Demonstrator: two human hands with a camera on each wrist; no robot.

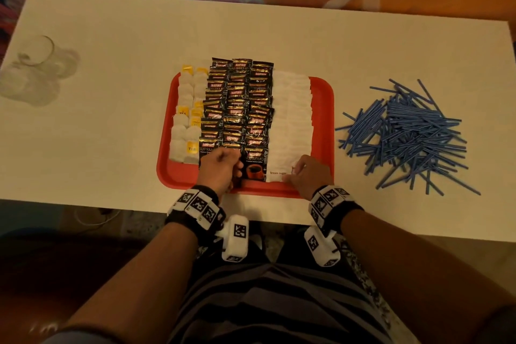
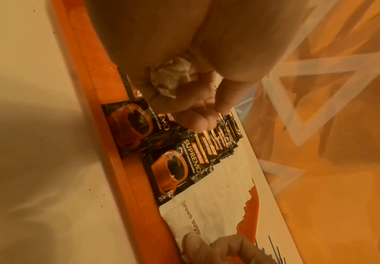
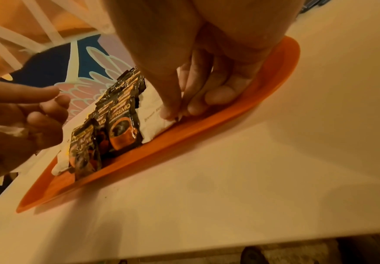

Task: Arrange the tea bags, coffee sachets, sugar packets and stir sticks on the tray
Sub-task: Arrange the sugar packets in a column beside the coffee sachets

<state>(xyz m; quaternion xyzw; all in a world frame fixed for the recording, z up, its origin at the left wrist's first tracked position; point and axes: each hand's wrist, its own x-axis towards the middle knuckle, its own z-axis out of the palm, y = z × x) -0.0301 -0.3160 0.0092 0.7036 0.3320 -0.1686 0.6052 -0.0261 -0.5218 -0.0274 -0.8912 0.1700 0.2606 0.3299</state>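
The red tray [image 1: 324, 109] holds tea bags [image 1: 185, 120] in its left columns, black coffee sachets [image 1: 237, 103] in the middle and white sugar packets [image 1: 293, 120] on the right. My left hand [image 1: 236, 167] hovers over the nearest coffee sachets [image 2: 175, 169], fingers curled round a crumpled white wad [image 2: 173, 76] in the palm. My right hand [image 1: 293, 173] pinches the near right corner of the front "brown sugar" packet [image 3: 153, 125] between thumb and fingers. The blue stir sticks [image 1: 410, 131] lie in a loose pile on the table, right of the tray.
Clear glass pieces [image 1: 36, 70] stand at the table's far left. The tray's near rim [image 3: 184, 142] lies close to the white table's front edge [image 1: 111, 204]. Patterned fabric lies beyond the table's back edge.
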